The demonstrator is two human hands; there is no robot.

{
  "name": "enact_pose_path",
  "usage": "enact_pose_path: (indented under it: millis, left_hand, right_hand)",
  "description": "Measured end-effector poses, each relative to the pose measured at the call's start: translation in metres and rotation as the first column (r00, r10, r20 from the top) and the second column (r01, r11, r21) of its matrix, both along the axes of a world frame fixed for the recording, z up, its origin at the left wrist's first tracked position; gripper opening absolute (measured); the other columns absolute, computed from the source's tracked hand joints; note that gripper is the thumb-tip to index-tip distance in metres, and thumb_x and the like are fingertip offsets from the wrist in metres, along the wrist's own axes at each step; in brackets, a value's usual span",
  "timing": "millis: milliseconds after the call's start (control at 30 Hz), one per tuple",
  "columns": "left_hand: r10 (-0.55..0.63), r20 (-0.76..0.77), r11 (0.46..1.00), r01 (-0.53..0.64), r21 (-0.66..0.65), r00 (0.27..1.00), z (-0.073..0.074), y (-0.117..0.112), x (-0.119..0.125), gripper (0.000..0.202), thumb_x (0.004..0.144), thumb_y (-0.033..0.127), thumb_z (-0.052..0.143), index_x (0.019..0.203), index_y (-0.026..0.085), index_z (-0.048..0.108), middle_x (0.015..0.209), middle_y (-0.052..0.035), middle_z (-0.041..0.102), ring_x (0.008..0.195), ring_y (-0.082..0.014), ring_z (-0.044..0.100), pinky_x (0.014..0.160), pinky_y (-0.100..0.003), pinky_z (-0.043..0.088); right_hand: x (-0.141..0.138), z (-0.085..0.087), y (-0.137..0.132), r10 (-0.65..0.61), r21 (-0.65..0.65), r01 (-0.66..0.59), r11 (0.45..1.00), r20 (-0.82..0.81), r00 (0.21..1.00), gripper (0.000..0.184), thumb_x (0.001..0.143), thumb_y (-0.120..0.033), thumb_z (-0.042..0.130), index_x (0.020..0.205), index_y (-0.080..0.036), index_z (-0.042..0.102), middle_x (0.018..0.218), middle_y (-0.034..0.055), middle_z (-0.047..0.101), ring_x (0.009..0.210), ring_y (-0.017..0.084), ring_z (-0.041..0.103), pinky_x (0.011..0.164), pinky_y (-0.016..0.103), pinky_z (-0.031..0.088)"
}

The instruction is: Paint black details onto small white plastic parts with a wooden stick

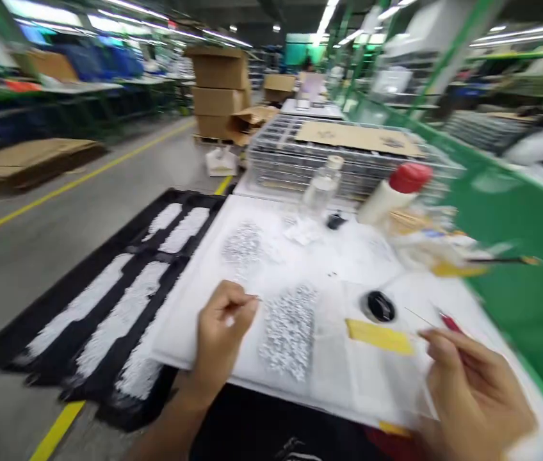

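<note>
My left hand [221,330] is closed in a pinch above the white board [185,326]; whatever lies between thumb and forefinger is too small to name. Just right of it spreads a pile of small silvery-white parts [291,330], with a second pile [243,242] farther back. On the right, my right hand [478,384] grips a thin needle-like tool [418,315], its tip pointing left towards a small round pot of black liquid [380,307]. A strip of yellow tape [380,336] lies in front of the pot. Beside the tool is a blurred red-handled item [450,320].
A clear bottle [322,186] and a white bottle with a red cap [396,189] stand behind the pot. Stacked clear trays [271,163] bound the far side. A green panel [526,269] runs along the right. Black trays of white pieces [93,282] sit at left.
</note>
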State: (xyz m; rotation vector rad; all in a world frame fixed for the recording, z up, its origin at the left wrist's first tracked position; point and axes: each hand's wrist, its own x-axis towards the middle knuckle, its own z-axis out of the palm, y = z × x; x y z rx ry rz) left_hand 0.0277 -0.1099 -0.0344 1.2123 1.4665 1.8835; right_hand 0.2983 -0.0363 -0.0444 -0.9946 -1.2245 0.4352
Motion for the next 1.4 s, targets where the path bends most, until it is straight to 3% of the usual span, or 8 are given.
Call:
enact_pose_path:
  millis: [167, 267, 367, 767, 933, 1133, 1300, 1400]
  left_hand:
    - [-0.205, -0.178, 0.975, 0.217, 0.048, 0.962, 0.043, 0.011, 0.011, 0.020, 0.085, 0.003, 0.075, 0.083, 0.024, 0.075, 0.082, 0.0037, 0.060, 0.075, -0.0106, 0.056, 0.069, -0.022, 0.048]
    - [-0.316, -0.419, 0.924, 0.376, 0.068, 0.851, 0.070, 0.022, 0.028, 0.019, 0.085, 0.003, 0.072, 0.089, 0.021, 0.074, 0.081, 0.0043, 0.061, 0.071, -0.0078, 0.056, 0.065, -0.020, 0.049]
    - [-0.330, -0.526, 0.899, 0.432, 0.080, 0.784, 0.083, 0.034, 0.043, 0.010, 0.085, 0.005, 0.072, 0.081, 0.015, 0.072, 0.076, 0.0029, 0.062, 0.065, -0.0061, 0.057, 0.060, -0.018, 0.049]
    - [-0.329, -0.610, 0.889, 0.454, 0.056, 0.720, 0.067, 0.056, 0.055, 0.016, 0.083, 0.003, 0.067, 0.072, 0.014, 0.068, 0.062, 0.0018, 0.063, 0.057, -0.0074, 0.054, 0.052, -0.019, 0.044]
    - [-0.328, -0.569, 0.897, 0.437, 0.062, 0.754, 0.063, 0.054, 0.061, 0.015, 0.083, 0.004, 0.066, 0.074, 0.015, 0.065, 0.062, 0.0040, 0.059, 0.056, -0.0067, 0.052, 0.050, -0.019, 0.044]
    - [-0.349, -0.565, 0.902, 0.431, 0.013, 0.747, 0.060, 0.055, 0.061, 0.018, 0.081, 0.001, 0.065, 0.072, 0.016, 0.063, 0.061, 0.0060, 0.056, 0.053, -0.0044, 0.053, 0.049, -0.016, 0.045]
    - [-0.340, -0.571, 0.911, 0.412, -0.003, 0.747, 0.058, 0.053, 0.062, 0.018, 0.082, 0.002, 0.065, 0.071, 0.017, 0.062, 0.061, 0.0055, 0.056, 0.052, -0.0055, 0.053, 0.047, -0.018, 0.044]
    - [-0.358, -0.569, 0.907, 0.421, -0.022, 0.740, 0.059, 0.053, 0.062, 0.018, 0.082, 0.002, 0.066, 0.073, 0.018, 0.062, 0.063, 0.0053, 0.057, 0.053, -0.0062, 0.054, 0.047, -0.019, 0.044]
  right_hand:
    - [0.003, 0.029, 0.008, -0.073, 0.279, 0.064, 0.958, 0.022, 0.997, 0.011, 0.093, -0.021, 0.078, 0.098, -0.013, 0.071, 0.091, -0.0008, 0.072, 0.078, 0.012, 0.070, 0.072, 0.028, 0.060]
    - [-0.017, 0.058, 0.012, -0.003, 0.378, -0.003, 0.926, 0.016, 1.000, 0.013, 0.091, -0.010, 0.078, 0.101, -0.017, 0.075, 0.091, -0.0014, 0.075, 0.079, 0.011, 0.070, 0.069, 0.025, 0.058]
    - [-0.034, 0.069, 0.012, 0.094, 0.414, -0.103, 0.905, 0.042, 0.995, 0.022, 0.089, -0.005, 0.077, 0.105, -0.020, 0.079, 0.088, -0.0011, 0.075, 0.079, 0.012, 0.070, 0.067, 0.027, 0.056]
    - [-0.031, 0.064, 0.000, 0.199, 0.222, -0.255, 0.941, 0.248, 0.948, 0.031, 0.085, 0.002, 0.078, 0.110, -0.016, 0.076, 0.091, 0.0015, 0.076, 0.079, 0.014, 0.067, 0.070, 0.034, 0.054]
    - [-0.034, 0.062, -0.004, 0.102, 0.175, -0.160, 0.972, 0.300, 0.949, 0.023, 0.090, -0.006, 0.076, 0.106, -0.022, 0.076, 0.084, 0.0012, 0.074, 0.072, 0.018, 0.064, 0.066, 0.038, 0.054]
    - [-0.026, 0.063, -0.007, -0.001, 0.126, -0.061, 0.990, 0.437, 0.900, 0.016, 0.090, -0.010, 0.078, 0.102, -0.021, 0.076, 0.088, 0.0003, 0.075, 0.078, 0.018, 0.066, 0.086, 0.042, 0.054]
    - [-0.013, 0.076, -0.001, 0.238, 0.041, -0.320, 0.946, 0.582, 0.777, 0.026, 0.091, -0.002, 0.073, 0.111, -0.017, 0.068, 0.095, -0.0031, 0.076, 0.080, 0.009, 0.067, 0.073, 0.028, 0.055]
    - [-0.010, 0.079, -0.001, 0.260, 0.019, -0.330, 0.944, 0.576, 0.775, 0.027, 0.091, -0.001, 0.071, 0.112, -0.017, 0.067, 0.098, -0.0026, 0.076, 0.081, 0.008, 0.067, 0.073, 0.027, 0.056]
